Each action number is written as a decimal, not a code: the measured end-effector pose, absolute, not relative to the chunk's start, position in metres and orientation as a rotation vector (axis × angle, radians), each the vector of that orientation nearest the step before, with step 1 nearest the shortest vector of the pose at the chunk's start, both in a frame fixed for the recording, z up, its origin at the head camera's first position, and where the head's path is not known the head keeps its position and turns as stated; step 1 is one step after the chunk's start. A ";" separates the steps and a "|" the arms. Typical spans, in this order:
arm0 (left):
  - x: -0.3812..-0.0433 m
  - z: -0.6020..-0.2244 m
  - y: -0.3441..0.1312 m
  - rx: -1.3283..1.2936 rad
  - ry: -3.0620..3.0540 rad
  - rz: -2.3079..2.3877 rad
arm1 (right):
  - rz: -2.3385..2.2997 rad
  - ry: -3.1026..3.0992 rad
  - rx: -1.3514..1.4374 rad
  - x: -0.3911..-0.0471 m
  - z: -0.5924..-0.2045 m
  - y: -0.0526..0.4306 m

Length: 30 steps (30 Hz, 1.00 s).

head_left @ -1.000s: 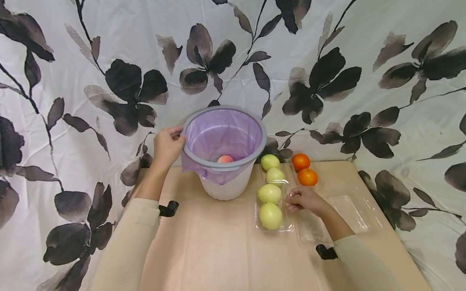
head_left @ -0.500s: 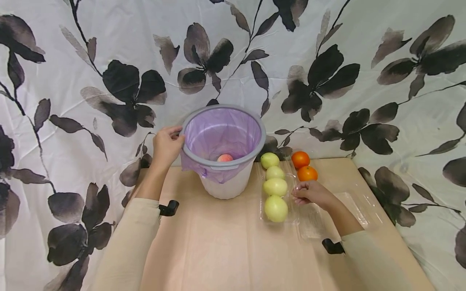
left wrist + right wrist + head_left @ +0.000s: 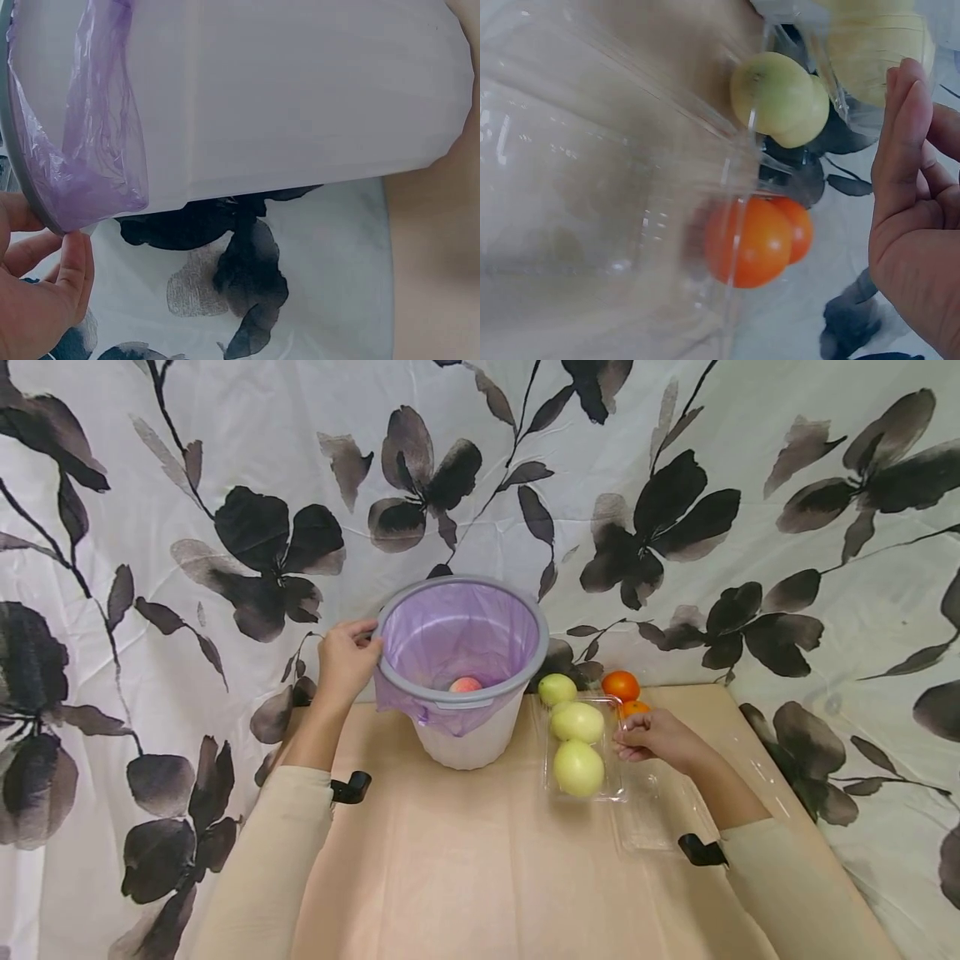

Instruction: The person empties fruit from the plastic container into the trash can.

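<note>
Near edge: tan, smooth tabletop [image 3: 442,885], faint lengthwise seams running away from the wearer. Both cream sleeves [image 3: 258,860] come in from this side, a small black fitting [image 3: 702,850] at each wrist.

Toward the right edge, clear moulded packaging [image 3: 652,821] lies flat, thin-walled and glossy, with a ribbed surface. Left of it and raised above the tabletop: a clear container [image 3: 612,777], stiff, shiny, rectangular. In it two pale yellow-green fruits [image 3: 579,768], smooth and rounded, one behind the other.

Right hand [image 3: 660,739]: thumb and fingers drawn together, pinching the container's right side.

Left hand [image 3: 347,658]: clamped on the bucket's left rim, thumb and fingers close together.

Bucket [image 3: 467,750] upright near the far edge, left of the container: whitish tapering wall, rounded grey rim, thin crinkled purple liner [image 3: 457,721] folded outside. One reddish round fruit [image 3: 466,685] inside, low down.

Far edge, right of the bucket: two loose pale green fruits [image 3: 772,94], then two glossy orange fruits [image 3: 620,685] toward the far right corner. Behind all, creased white cloth [image 3: 525,410] printed with dark flowers.
</note>
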<state>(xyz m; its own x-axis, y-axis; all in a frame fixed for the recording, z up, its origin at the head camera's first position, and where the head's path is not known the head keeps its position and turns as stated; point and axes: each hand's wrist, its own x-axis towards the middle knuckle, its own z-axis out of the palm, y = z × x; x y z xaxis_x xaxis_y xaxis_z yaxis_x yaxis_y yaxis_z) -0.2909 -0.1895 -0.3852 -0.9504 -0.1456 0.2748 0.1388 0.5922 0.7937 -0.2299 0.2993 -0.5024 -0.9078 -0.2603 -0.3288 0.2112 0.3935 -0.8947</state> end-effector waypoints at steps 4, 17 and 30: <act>-0.292 -0.386 -0.190 0.013 -2.509 -1.298 | -1.551 2.211 -0.042 -0.235 -0.489 0.303; -0.292 -0.385 -0.187 0.007 -2.498 -1.305 | -1.590 2.221 -0.032 -0.241 -0.452 0.314; -0.289 -0.383 -0.189 0.009 -2.515 -1.299 | -1.624 2.216 -0.059 -0.251 -0.402 0.316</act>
<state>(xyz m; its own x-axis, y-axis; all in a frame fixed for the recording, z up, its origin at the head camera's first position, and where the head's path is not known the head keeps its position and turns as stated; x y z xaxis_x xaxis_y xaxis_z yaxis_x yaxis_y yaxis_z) -0.2890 -0.1889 -0.3827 -0.9519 -0.1458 0.2694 0.1352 0.5891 0.7966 -0.2511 0.3156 -0.4025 -0.9226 -0.2600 -0.2848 0.1932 0.3277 -0.9248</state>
